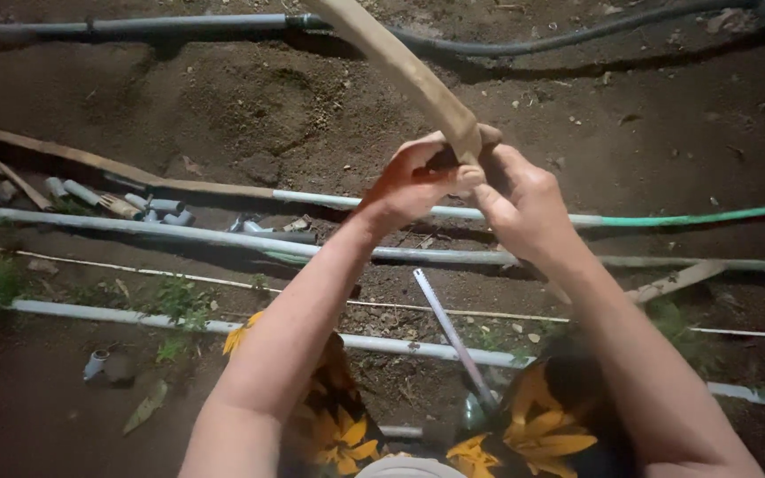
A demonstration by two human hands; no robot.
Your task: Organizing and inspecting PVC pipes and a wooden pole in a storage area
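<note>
Both my hands meet at the end of a flat tan hose (391, 55) that runs up and away to the top of the view. My left hand (411, 181) grips the hose end from the left, thumb up against it. My right hand (524, 199) closes on the same end from the right. Below my hands, a thin grey rod (449, 327) leans up from between my knees, which are covered by dark cloth with yellow flowers (338, 425).
Several white pipes (135, 223) lie across the dirt, one turning green (710, 215) at the right. Short pipe fittings (148, 205) are piled at the left. A dark hose (524, 44) runs along the top. A wooden stick (679, 280) lies at the right.
</note>
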